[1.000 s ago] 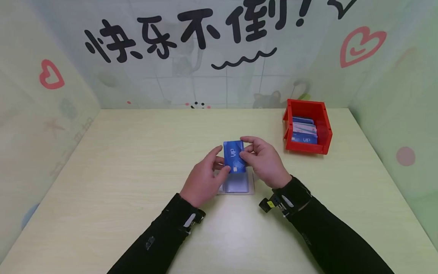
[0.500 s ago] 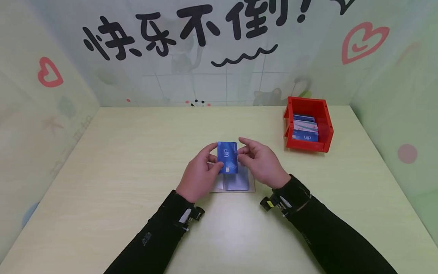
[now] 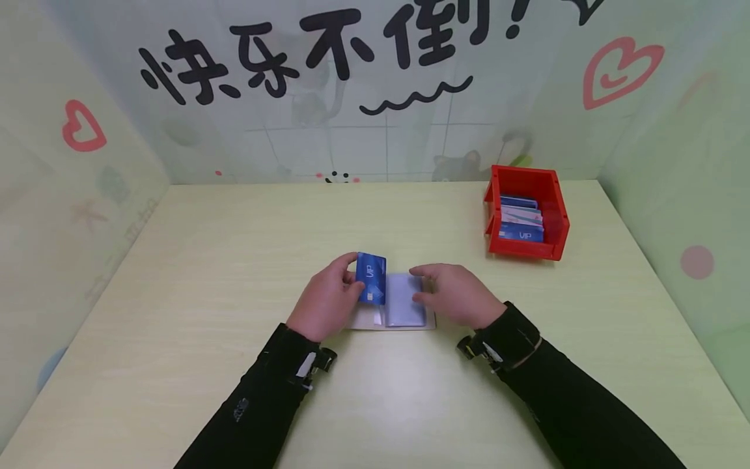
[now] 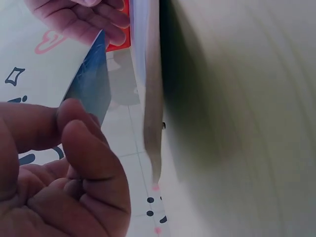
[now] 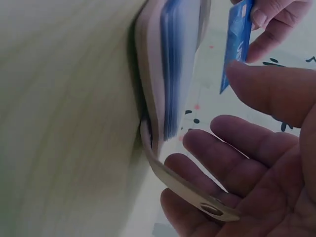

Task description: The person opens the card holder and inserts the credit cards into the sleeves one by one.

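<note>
My left hand (image 3: 323, 301) pinches a blue VIP card (image 3: 372, 279) between thumb and fingers, raised over the left part of an unfolded card holder (image 3: 405, 306). Clear plastic sleeves (image 5: 174, 74) are stacked inside the holder's pale cover, as the right wrist view shows. A strap (image 5: 173, 180) with a metal snap sticks out from its side, passing by the fingers of my right hand (image 3: 459, 294). That hand holds nothing; its fingers are spread at the holder's right edge, thumb apart. In the left wrist view the card (image 4: 94, 81) stands tilted, seen nearly edge-on.
A red bin (image 3: 559, 242) stands at the back right of the wooden table (image 3: 246, 260), with several cards (image 3: 521, 218) inside. Printed backdrop walls (image 3: 351, 146) enclose the table at the back and both sides.
The right hand has let go of the card and moved slightly down to the holder's right edge. The left hand has carried the card leftward and a little down, uncovering more of the holder.
</note>
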### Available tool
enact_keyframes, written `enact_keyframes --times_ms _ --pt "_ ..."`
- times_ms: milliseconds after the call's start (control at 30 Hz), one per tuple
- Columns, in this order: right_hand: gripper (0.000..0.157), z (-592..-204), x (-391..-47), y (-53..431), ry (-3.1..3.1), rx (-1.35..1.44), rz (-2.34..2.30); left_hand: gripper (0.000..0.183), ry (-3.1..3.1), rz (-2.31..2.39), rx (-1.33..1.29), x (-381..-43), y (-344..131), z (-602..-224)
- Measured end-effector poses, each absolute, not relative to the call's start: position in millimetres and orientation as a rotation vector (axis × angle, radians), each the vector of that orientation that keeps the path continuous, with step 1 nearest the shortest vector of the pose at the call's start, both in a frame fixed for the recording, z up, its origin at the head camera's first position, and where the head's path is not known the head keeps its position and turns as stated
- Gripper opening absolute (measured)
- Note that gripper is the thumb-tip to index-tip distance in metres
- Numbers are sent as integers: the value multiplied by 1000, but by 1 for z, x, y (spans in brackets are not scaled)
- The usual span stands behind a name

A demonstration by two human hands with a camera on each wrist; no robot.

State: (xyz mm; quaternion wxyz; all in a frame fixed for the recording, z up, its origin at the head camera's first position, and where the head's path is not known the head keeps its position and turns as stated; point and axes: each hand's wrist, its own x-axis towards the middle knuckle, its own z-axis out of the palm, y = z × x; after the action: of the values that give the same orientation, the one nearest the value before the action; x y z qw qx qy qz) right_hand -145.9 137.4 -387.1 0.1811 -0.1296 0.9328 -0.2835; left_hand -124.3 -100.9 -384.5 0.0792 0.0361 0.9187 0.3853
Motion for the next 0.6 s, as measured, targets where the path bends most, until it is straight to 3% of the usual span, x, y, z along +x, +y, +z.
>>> enact_keyframes --times_ms 600 --pt "64 -394 -146 135 2645 -321 -628 55 2721 1018 119 -124 -102 -387"
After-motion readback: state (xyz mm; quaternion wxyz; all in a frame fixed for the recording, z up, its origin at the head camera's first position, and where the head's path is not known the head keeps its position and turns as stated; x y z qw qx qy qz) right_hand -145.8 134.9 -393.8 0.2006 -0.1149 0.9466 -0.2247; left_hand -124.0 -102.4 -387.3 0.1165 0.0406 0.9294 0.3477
